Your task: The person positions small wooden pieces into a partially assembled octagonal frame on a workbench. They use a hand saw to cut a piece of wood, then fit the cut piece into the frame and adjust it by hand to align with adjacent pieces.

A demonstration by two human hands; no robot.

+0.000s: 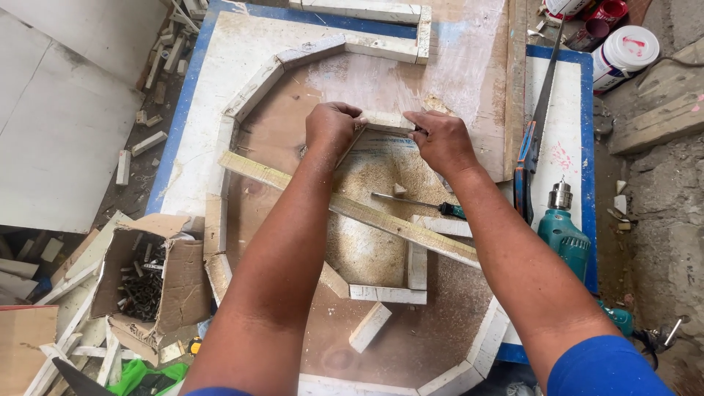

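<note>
1. Both hands met at one short white wood strip (386,121): we found the left hand (331,128) closed over its left end and the right hand (440,141) pinching its right end.
2. We noted the strip lying at the far edge of a small inner frame (389,293) of white strips, on the brown board (440,323).
3. We recorded sawdust (367,213) within that frame, with a screwdriver (418,204) lying on it.
4. We saw a long wooden ruler (352,209) running diagonally beneath both forearms.
5. We observed a handsaw (534,136) and a teal drill (565,235) on the counter (565,117) to the right.
6. We noted a cardboard box of screws (147,282) on the left.
</note>
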